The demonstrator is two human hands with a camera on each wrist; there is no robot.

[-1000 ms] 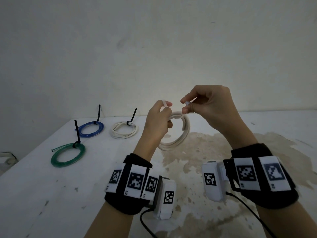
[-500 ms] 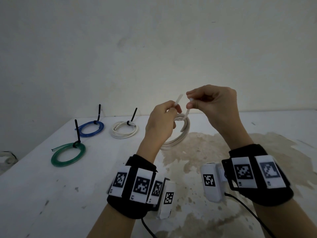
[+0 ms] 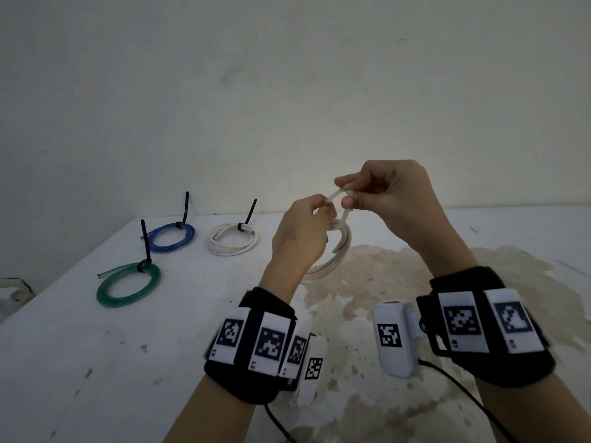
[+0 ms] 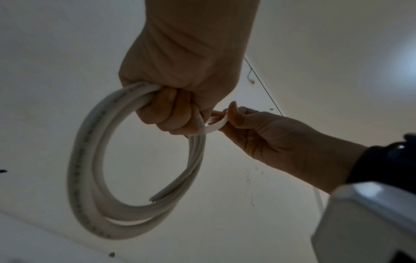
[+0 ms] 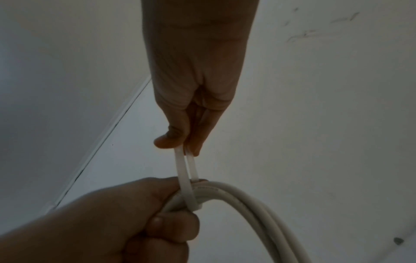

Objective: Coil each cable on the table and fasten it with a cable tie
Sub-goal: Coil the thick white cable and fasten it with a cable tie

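The left hand (image 3: 300, 228) grips the coiled white cable (image 4: 90, 160) above the tabletop (image 3: 96, 346). At its 1 o'clock, the right hand (image 3: 393, 199) pinches both ends of the white cable tie (image 5: 183, 170) looped around the coil.

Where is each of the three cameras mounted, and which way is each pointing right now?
Head: worn on the head, faces forward and down at the table; both forearms show.
Left wrist: looks along the left hand at the white coil.
Right wrist: looks along the right hand at the white cable tie.
Shared: all three show both hands, coil and tie.
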